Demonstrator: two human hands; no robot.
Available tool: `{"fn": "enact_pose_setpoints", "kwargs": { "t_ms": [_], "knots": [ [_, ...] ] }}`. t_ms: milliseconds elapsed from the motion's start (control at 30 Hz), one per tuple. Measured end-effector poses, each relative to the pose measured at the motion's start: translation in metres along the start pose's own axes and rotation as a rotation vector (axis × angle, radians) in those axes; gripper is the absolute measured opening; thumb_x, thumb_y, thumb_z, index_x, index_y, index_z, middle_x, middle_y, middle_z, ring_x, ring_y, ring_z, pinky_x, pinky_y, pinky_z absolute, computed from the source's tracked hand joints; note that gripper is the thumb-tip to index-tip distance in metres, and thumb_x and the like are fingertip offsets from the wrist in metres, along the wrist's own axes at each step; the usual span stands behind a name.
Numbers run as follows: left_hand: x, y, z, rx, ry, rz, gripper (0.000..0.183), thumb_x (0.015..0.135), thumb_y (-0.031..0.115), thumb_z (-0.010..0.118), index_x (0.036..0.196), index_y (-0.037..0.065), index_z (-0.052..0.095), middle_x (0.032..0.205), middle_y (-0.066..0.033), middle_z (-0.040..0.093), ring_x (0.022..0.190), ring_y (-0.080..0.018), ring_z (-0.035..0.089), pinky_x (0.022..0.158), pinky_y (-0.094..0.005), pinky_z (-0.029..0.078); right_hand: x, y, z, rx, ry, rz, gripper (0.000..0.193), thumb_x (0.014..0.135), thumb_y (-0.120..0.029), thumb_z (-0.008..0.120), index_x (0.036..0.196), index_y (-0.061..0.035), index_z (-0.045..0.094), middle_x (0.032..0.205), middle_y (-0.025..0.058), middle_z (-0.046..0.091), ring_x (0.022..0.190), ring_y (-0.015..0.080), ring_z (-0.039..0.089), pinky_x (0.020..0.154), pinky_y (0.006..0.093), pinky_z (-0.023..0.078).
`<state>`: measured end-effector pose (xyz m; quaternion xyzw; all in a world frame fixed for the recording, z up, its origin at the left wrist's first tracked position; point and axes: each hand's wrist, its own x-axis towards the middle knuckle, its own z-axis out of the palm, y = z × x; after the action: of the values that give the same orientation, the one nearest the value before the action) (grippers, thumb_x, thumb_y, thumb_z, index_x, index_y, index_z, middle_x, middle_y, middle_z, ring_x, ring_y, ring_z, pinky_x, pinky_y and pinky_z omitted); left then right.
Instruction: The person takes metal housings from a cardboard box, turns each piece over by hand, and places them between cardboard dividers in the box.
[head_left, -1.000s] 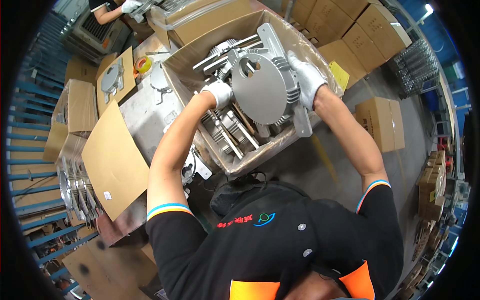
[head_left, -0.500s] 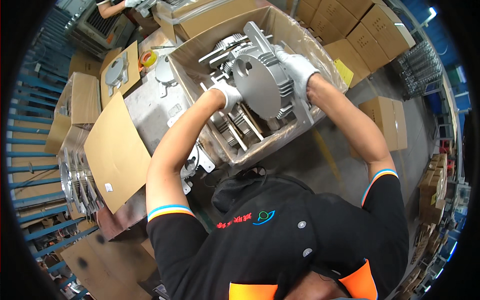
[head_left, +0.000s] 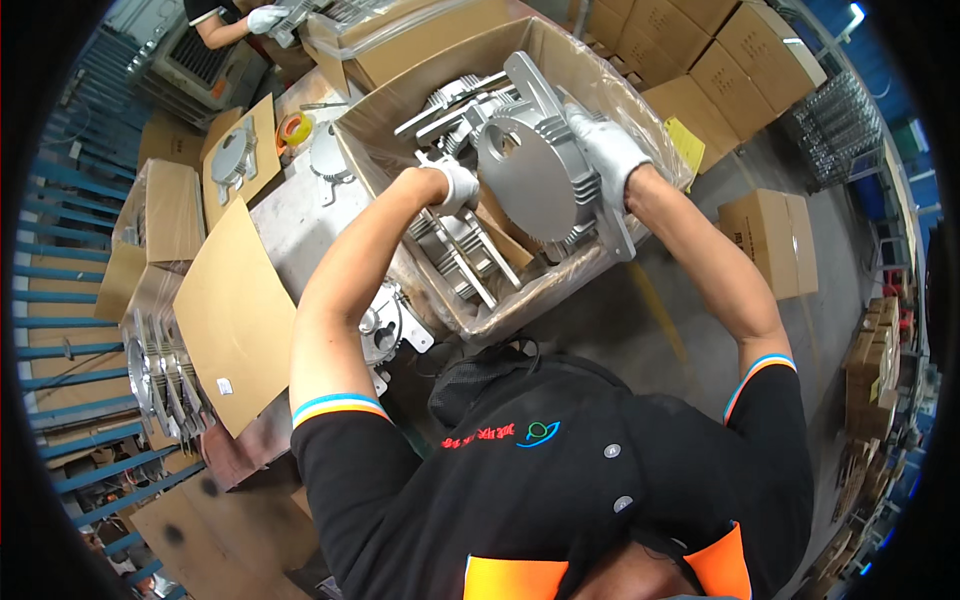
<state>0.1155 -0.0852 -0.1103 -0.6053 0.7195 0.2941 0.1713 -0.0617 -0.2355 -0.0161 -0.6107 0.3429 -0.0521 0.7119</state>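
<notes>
Inside a plastic-lined cardboard box (head_left: 385, 95), a large grey metal casting with a round flat face, finned edges and mounting arms (head_left: 545, 185) stands tilted. Wrapped over its right finned edge, my right hand (head_left: 608, 145) in a white glove grips it. My left hand (head_left: 457, 188), also gloved, is closed low in the box, left of that casting and apart from its face. What its fingers hold is hidden among the parts. More grey castings (head_left: 462, 262) are packed upright below it, with a brown cardboard divider (head_left: 505, 230) beside them.
Left of the box, a worktable (head_left: 285, 215) carries a casting on cardboard (head_left: 233, 155), a tape roll (head_left: 294, 128) and a large cardboard sheet (head_left: 235, 310). Stacked cartons (head_left: 735, 60) stand at the far right, a carton (head_left: 770, 240) on the floor. A co-worker's gloved hand (head_left: 268, 18) shows at the top left.
The round casting has shifted slightly right and down with my right hand on it. My left hand has drawn away from its edge, its fingers now curled lower among the other parts.
</notes>
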Motion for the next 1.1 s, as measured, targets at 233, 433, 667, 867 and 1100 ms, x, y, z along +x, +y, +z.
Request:
{"fn": "enact_pose_setpoints", "kwargs": {
  "t_ms": [233,433,667,867,1100],
  "knots": [
    [-0.007,0.012,0.006,-0.141,0.228,-0.084,0.035,0.061,0.01,0.062,0.096,0.013,0.063,0.08,-0.0078,0.064,0.083,-0.027,0.059,0.075,-0.0357,0.044,0.006,-0.006,0.016,-0.111,-0.046,0.003,0.042,0.087,-0.041,0.05,0.09,-0.0007,0.061,0.075,0.0034,0.06,0.065,0.009,0.052,0.058,0.0236,0.043],
    [-0.004,0.01,0.019,-0.169,0.321,-0.283,0.027,0.061,0.02,0.05,0.082,0.013,0.066,0.081,-0.0115,0.064,0.084,-0.0289,0.059,0.084,-0.0426,0.037,-0.012,-0.024,0.04,-0.185,-0.094,0.024,0.04,0.087,-0.04,0.05,0.082,-0.0023,0.062,0.066,0.0011,0.055,0.057,0.0086,0.045,0.052,0.0239,0.038],
    [-0.016,-0.021,0.047,-0.106,0.472,-0.44,0.041,0.064,0.003,0.052,0.095,0.025,0.064,0.098,0.0013,0.06,0.104,-0.019,0.05,0.093,-0.0511,0.025,0.004,-0.002,0.054,-0.06,-0.092,0.081,0.041,0.087,-0.04,0.05,0.09,-0.0006,0.06,0.074,0.0058,0.06,0.064,0.013,0.054,0.058,0.025,0.043],
    [-0.029,0.012,0.011,0.098,0.472,-0.533,0.039,0.068,0.005,0.053,0.105,0.019,0.06,0.126,-0.0105,0.041,0.108,-0.0288,0.046,0.086,-0.048,0.034,0.018,0.021,0.049,-0.343,0.03,0.011,0.046,0.085,-0.043,0.05,0.079,0.0005,0.061,0.065,0.0048,0.055,0.057,0.013,0.046,0.054,0.0281,0.039],
    [-0.009,-0.017,0.023,0.188,0.41,-0.582,0.022,0.08,0.011,0.045,0.095,0.014,0.061,0.1,-0.008,0.06,0.094,-0.0245,0.056,0.077,-0.0431,0.039,0.055,0.06,0.069,-0.372,0.063,0.052,0.044,0.084,-0.042,0.048,0.068,-0.0017,0.056,0.057,0.0058,0.049,0.054,0.0146,0.043,0.052,0.03,0.036]
  ]
}}
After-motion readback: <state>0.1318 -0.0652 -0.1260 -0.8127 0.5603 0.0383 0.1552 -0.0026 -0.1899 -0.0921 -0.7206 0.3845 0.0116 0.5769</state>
